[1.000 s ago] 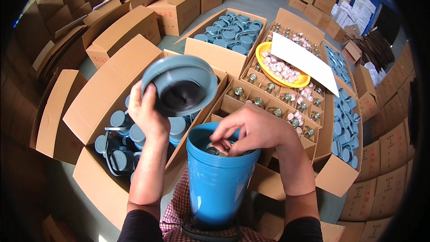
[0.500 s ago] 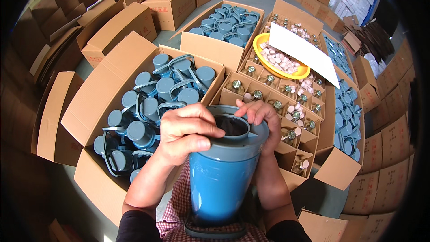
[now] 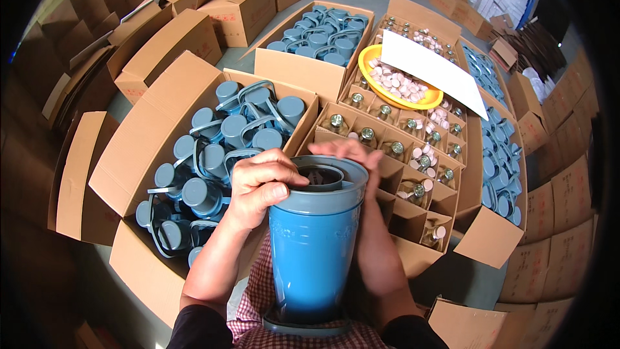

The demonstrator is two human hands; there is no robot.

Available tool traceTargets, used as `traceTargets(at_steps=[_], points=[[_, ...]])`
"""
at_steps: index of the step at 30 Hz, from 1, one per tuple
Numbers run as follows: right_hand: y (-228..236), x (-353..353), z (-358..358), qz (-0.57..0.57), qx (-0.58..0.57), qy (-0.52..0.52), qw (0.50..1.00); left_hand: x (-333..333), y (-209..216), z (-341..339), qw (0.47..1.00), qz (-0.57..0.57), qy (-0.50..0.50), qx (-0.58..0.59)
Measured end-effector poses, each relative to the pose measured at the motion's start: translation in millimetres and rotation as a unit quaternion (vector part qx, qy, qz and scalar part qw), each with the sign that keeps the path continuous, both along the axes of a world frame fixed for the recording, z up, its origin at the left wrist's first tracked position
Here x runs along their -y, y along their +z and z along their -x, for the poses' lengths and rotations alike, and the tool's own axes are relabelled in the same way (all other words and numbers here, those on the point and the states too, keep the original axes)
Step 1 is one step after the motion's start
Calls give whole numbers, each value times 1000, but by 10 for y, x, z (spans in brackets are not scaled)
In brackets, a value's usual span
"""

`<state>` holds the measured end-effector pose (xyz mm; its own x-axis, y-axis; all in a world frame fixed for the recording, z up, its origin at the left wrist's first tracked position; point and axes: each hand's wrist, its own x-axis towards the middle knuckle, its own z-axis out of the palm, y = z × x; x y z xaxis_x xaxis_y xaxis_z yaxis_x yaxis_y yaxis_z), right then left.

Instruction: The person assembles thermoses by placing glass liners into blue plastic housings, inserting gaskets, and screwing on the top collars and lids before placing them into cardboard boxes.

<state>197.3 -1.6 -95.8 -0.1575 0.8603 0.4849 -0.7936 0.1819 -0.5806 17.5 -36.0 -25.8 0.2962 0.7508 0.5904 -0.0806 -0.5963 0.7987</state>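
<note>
A glossy blue thermos flask [image 3: 314, 255] stands upright in front of my body, with a grey collar at its top around a dark round opening. My left hand [image 3: 263, 184] grips the left side of that collar, the thumb outside and the fingers bent over toward the opening. Across the far right side of the collar lies my right hand [image 3: 354, 160], its fingers smeared by motion. How firmly it holds the rim does not show. The flask's grey foot [image 3: 303, 326] sits low against my checked apron [image 3: 248, 307].
At left an open carton [image 3: 155, 132] holds several blue flasks with grey caps. A divided carton [image 3: 329, 139] holds glass bottles; on it are a yellow bowl [image 3: 369, 84] of pinkish caps and a white board [image 3: 433, 71]. Stacked boxes [image 3: 555, 258] line the right.
The thermos flask has turned or shifted slightly left. My right hand has slid from the collar's right side toward its far side, now blurred; my left hand keeps its grip.
</note>
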Motion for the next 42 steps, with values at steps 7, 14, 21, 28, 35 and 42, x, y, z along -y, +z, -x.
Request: traceTargets(at_steps=[7, 14, 21, 28, 35, 42], points=[[-201, -77, 266, -35, -125, 150, 980, 67, -130, 100, 999, 6, 0, 50], [725, 523, 13, -19, 258, -263, 930, 392, 549, 358, 984, -40, -23, -174], [806, 894, -185, -185, 315, -326, 872, 778, 585, -10, 922, -162, 81, -342], [643, 994, -70, -105, 291, -348, 885, 933, 541, -63, 916, -185, 111, -338], [505, 807, -16, -70, 126, -258, 955, 888, 539, 2, 924, -167, 112, -325], [300, 624, 55, -56, -10, -105, 993, 982, 560, -20, 908, -188, 151, -342]])
